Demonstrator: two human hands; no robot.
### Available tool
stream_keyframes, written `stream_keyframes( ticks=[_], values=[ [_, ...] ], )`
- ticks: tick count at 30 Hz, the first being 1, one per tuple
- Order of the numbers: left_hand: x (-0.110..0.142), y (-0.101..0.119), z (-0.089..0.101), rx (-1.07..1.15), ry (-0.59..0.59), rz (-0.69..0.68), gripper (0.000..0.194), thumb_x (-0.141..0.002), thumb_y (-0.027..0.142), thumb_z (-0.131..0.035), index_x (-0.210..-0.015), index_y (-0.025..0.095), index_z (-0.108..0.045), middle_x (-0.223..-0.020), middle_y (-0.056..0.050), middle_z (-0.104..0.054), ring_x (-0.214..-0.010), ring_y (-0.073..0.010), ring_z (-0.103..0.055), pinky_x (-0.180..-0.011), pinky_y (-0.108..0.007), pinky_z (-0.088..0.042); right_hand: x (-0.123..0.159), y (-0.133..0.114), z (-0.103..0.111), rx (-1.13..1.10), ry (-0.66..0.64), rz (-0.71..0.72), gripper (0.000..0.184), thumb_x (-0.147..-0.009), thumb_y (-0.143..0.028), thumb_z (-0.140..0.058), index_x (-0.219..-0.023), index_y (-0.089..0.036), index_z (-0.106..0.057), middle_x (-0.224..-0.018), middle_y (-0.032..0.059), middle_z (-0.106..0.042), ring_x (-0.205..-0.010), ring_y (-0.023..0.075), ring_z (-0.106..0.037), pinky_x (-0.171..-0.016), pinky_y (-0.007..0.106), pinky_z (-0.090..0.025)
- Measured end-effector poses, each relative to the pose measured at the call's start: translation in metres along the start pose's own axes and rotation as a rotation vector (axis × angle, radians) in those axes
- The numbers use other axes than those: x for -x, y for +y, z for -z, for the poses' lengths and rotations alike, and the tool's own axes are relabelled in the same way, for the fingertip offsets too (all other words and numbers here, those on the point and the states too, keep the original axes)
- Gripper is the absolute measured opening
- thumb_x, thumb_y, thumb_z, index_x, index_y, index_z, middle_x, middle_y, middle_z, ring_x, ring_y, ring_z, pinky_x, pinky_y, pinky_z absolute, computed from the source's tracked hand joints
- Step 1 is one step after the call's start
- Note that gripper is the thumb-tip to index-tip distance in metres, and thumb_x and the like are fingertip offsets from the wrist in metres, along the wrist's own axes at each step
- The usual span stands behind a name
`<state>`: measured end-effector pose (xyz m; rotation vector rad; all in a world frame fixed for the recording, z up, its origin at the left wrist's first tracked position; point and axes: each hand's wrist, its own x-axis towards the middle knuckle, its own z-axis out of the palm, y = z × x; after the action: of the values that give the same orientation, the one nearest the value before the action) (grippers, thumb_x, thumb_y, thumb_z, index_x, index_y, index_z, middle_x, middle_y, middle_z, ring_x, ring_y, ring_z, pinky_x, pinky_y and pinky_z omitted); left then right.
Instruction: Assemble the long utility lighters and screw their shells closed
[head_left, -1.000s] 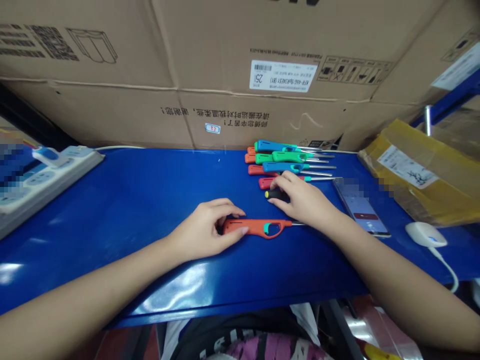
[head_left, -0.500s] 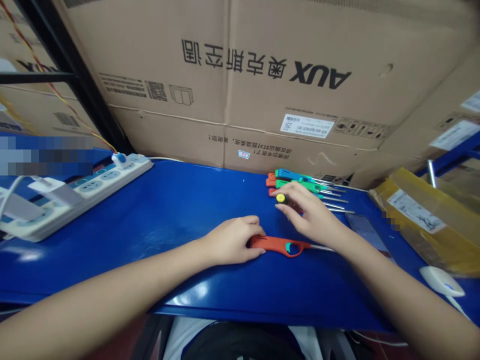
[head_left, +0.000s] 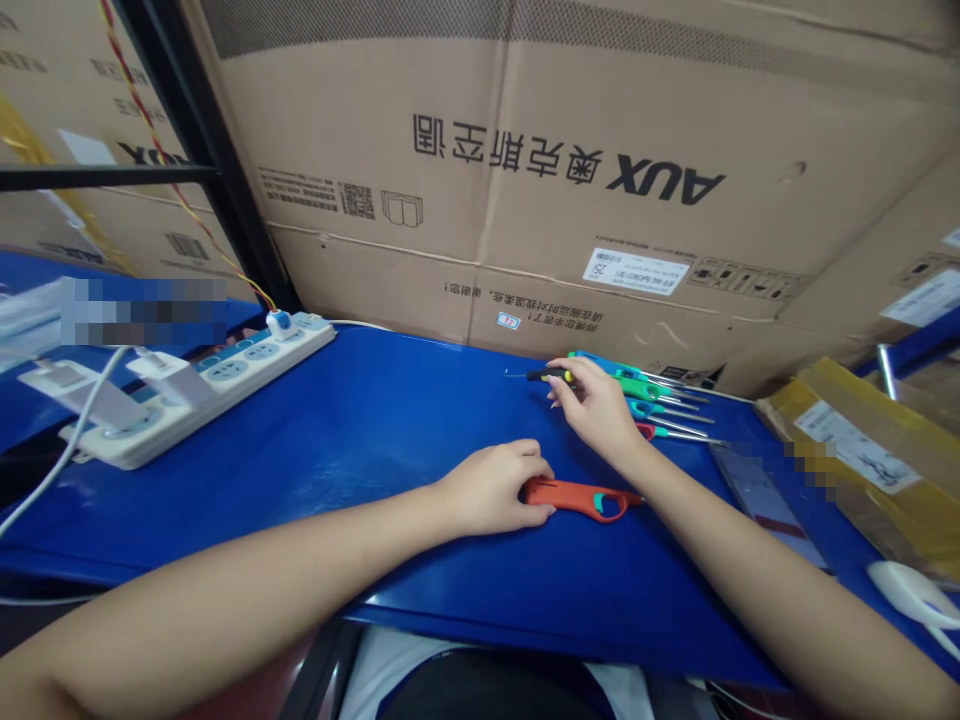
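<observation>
An orange lighter (head_left: 562, 496) lies at one o'clock on a glossy blue bench (head_left: 300, 450), seen from the wearer's place.
The left hand (head_left: 499, 490) closes narrowly around the lighter's butt end, its metal tip pointing to three o'clock; above it, the right hand (head_left: 600, 405) pinches a black-and-yellow screwdriver (head_left: 541, 376), shaft towards nine. A phone (head_left: 772, 510) lies at two o'clock, near a white corded device (head_left: 904, 590) and a yellow-taped parcel (head_left: 926, 435). A white power strip (head_left: 214, 395) sits at eleven; other lighters (head_left: 637, 388) lie grouped at one. Behind stand a black frame post (head_left: 232, 200), at eleven, and a large printed carton (head_left: 337, 110), at twelve.
</observation>
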<state>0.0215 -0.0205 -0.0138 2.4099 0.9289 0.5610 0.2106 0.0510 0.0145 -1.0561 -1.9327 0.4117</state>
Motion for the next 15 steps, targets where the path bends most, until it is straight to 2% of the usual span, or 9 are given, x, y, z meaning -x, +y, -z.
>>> stream_keyframes(
  ticks=[8, 15],
  values=[
    [0.000, 0.001, -0.001, 0.004, 0.007, 0.008, 0.027, -0.083, 0.031, -0.073, -0.107, 0.018, -0.073, -0.093, -0.002, -0.062, -0.075, -0.0142, -0.059, -0.066, -0.024, -0.045, 0.000, 0.004, 0.000, -0.026, 0.061, -0.061, 0.029, -0.093, -0.042, -0.060, -0.108, -0.019, -0.068, -0.110, 0.0122, -0.067, -0.067, 0.0190, -0.070, -0.068, 0.042, -0.064],
    [0.000, 0.002, -0.001, 0.003, -0.002, -0.005, 0.028, -0.084, 0.034, -0.073, -0.108, 0.019, -0.073, -0.095, -0.002, -0.063, -0.076, -0.0142, -0.060, -0.066, -0.025, -0.045, 0.005, 0.000, 0.016, -0.109, 0.097, -0.119, 0.032, -0.093, -0.046, -0.061, -0.113, -0.021, -0.067, -0.113, 0.0124, -0.066, -0.074, 0.0212, -0.073, -0.073, 0.044, -0.066]
  ],
)
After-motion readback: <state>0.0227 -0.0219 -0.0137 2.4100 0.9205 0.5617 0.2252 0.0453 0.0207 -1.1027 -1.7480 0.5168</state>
